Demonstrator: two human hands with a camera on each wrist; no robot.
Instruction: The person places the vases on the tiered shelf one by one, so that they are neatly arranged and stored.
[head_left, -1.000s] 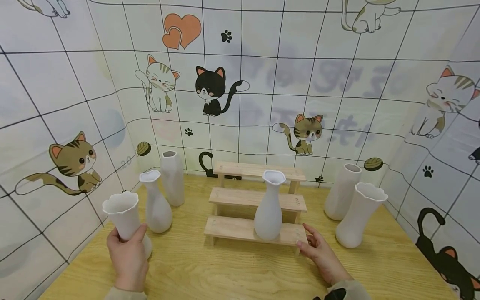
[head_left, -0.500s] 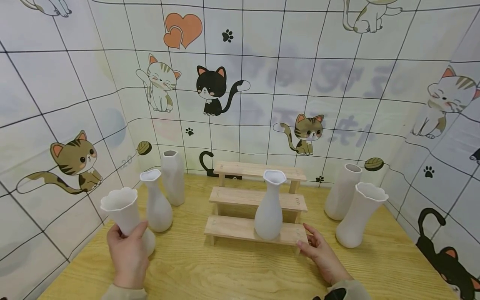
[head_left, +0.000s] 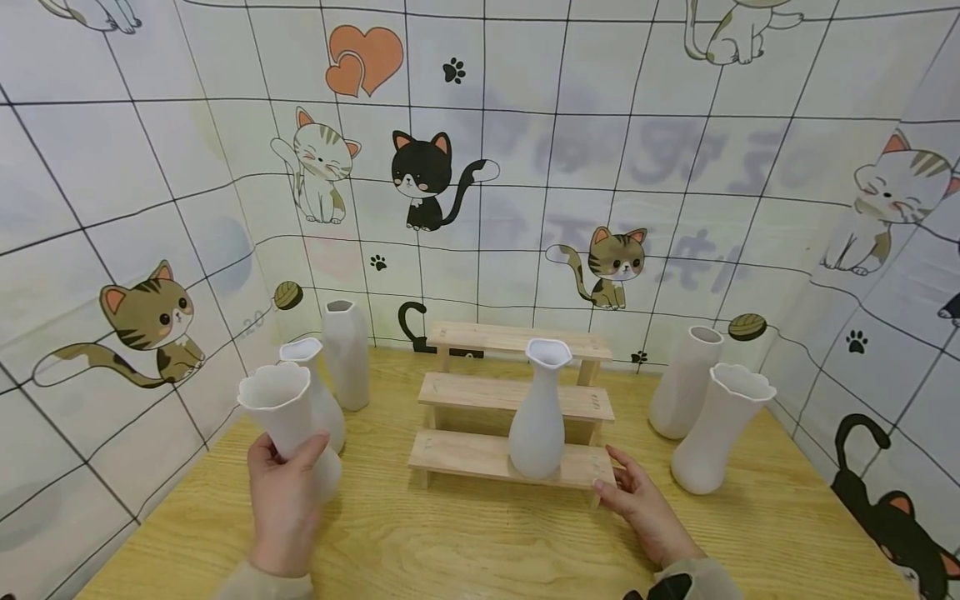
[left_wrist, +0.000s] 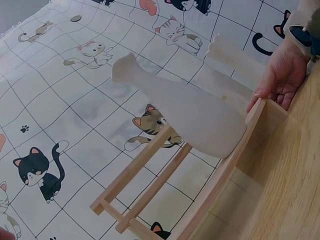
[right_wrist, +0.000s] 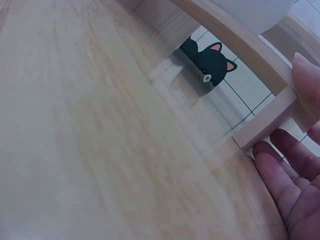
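Note:
My left hand (head_left: 285,510) grips a white vase with a wavy rim (head_left: 277,400) round its narrow middle. The vase leans to the left; I cannot tell whether its base touches the table. My right hand (head_left: 648,517) holds the right end of the lowest step of a three-tier wooden stand (head_left: 457,454). In the right wrist view the thumb lies at the step's edge and the fingers (right_wrist: 272,170) are by the leg. On that lowest step, right of its middle, a slim-necked white vase (head_left: 536,433) stands upright.
Behind the held vase are another slim-necked white vase (head_left: 326,417) and a tall faceted one (head_left: 347,358). To the right of the stand are a plain white vase (head_left: 682,387) and a wavy-rimmed one (head_left: 712,442). A cat-print sheet (head_left: 517,200) encloses the wooden table (head_left: 450,550).
My left hand has carried the wavy-rimmed vase to the right and slightly up, so it now partly covers the slim-necked vase behind. The right hand and stand have stayed put.

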